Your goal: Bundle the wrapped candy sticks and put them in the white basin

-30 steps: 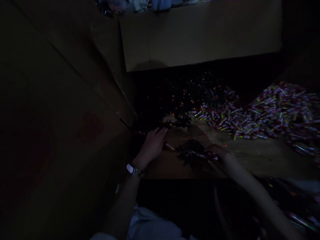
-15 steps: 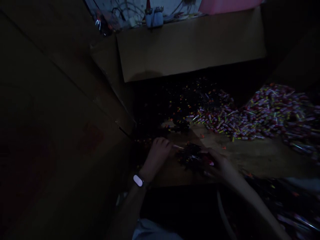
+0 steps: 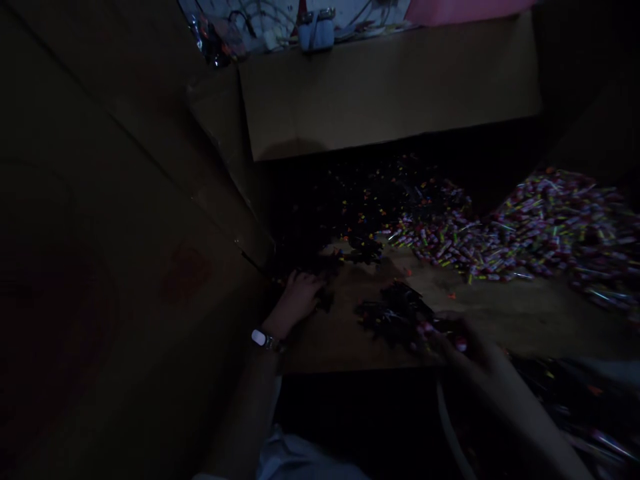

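Head view: pink pieces (image 3: 459,343) in the right hand (image 3: 475,357) look illegible.

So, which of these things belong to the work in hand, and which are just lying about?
In the work, it seems:
small reddish pieces in the right hand
dark pieces between that and the left hand
probably the colourful heap

Lying about, it seems:
pink sheet
blue object
orange scrap on the wood

Reddish pieces (image 3: 461,344) are held in the right hand (image 3: 473,357) beside a dark pile (image 3: 393,313) on the desk (image 3: 505,310); the left hand (image 3: 297,300) is placed by dark bits (image 3: 326,300).
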A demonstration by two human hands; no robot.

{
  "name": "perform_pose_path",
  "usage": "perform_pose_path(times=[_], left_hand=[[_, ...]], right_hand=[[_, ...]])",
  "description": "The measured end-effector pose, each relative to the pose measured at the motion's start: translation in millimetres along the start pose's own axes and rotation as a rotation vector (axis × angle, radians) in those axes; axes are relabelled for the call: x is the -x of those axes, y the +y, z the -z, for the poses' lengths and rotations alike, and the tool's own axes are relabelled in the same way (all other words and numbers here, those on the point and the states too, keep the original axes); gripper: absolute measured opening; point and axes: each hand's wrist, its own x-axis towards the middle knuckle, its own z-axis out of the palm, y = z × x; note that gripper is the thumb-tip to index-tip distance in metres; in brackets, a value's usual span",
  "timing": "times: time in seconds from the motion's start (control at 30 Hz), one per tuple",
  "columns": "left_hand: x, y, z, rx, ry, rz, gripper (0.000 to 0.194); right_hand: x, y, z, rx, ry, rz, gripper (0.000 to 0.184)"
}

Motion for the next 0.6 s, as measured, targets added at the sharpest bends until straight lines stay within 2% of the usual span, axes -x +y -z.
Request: perform_pose_path(times=[0.07, 0.13, 0.3, 0.43, 0.6], left_hand=[[2.3, 8.1, 3.3, 0.002, 0.027, -0.008, 0.027], [8.0, 22.8, 10.3, 0.053, 0.071, -0.026, 0.023], [35.2, 78.2, 40.2, 0.398, 0.294, -0.227, 0.019], [54.7, 111.3, 60.8, 0.340, 0.384, -0.281, 0.016], [61.9, 121.3, 69.1, 0.208, 0.377, -0.263, 0.013]], right_hand=[[0.0, -8.9, -12.0, -0.089, -0.019, -0.007, 0.037], [-1.2, -18.3, -22.9, -0.141, -0.037, 0.043, 0.033], [-2.0, -46.1, -32.1, -0.180, -0.013, 0.136, 0.022], [3.1, -64.4, -27.3, -0.196, 0.057, 0.185, 0.017], [10.0, -71.5, -20.8, -0.225, 0.036, 0.231, 0.011]])
